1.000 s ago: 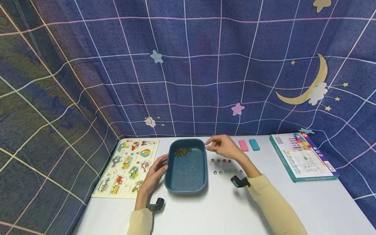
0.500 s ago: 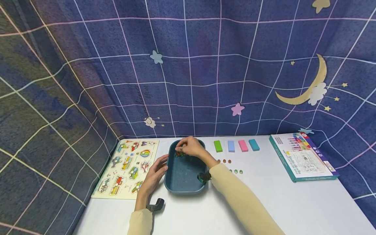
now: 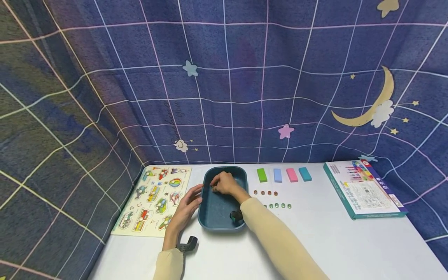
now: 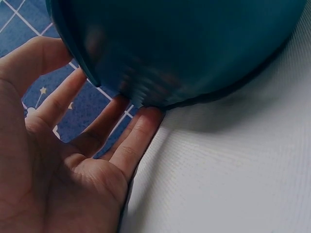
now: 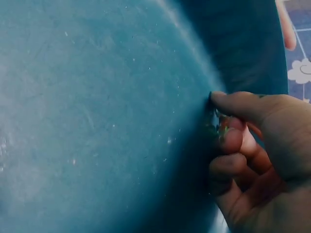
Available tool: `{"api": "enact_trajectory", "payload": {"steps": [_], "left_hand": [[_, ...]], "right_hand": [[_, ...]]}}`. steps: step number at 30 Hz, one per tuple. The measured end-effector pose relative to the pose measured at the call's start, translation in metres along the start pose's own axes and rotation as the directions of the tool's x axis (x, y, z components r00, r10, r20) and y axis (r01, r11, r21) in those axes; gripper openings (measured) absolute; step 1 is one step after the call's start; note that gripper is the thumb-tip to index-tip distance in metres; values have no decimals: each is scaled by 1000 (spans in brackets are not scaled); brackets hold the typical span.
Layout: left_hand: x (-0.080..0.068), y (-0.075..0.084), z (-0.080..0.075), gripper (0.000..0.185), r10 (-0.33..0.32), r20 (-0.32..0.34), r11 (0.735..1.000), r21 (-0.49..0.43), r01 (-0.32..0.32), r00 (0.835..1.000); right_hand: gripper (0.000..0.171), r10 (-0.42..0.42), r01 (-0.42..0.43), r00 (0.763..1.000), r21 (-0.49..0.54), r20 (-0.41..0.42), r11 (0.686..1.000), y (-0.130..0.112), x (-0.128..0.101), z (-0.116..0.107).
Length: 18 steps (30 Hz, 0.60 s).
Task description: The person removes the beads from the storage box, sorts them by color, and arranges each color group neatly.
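Tray (image 3: 241, 182): smooth teal, rounded | right hand (image 3: 224, 183) pinches beads (image 5: 219, 127)

head: above, forward-down | wrists: close | shared: tray (image 3: 241, 177)

No text can be read anywhere. The box (image 3: 364, 189) on the bench (image 3: 315, 241) carries small printed lines, too fine to make out, and the puzzle board (image 3: 154, 200) shows only pictures.
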State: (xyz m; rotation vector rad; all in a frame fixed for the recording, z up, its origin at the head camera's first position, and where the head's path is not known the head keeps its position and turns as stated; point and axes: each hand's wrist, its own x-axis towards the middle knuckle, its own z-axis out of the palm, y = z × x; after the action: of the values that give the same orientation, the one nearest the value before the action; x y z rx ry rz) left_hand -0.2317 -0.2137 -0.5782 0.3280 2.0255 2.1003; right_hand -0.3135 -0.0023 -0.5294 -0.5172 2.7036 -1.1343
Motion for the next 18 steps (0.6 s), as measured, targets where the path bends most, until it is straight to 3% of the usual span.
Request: {"api": "enact_trajectory", "payload": {"steps": [7, 12, 18], "left_hand": [[-1, 0, 1, 58, -9, -8, 1000, -11, 9, 1000], [-1, 0, 1, 58, -8, -15, 1000, -12, 8, 1000], [0, 2, 2, 58, -9, -24, 1000, -14, 9, 1000]], "right_hand": [[14, 1, -1, 1000, 41, -2, 999, 2, -3, -13], [20, -71, 72, 997, 116, -8, 991, 6, -6, -44], [28, -82, 92, 995, 209, -59, 974, 22, -50, -95]]}}
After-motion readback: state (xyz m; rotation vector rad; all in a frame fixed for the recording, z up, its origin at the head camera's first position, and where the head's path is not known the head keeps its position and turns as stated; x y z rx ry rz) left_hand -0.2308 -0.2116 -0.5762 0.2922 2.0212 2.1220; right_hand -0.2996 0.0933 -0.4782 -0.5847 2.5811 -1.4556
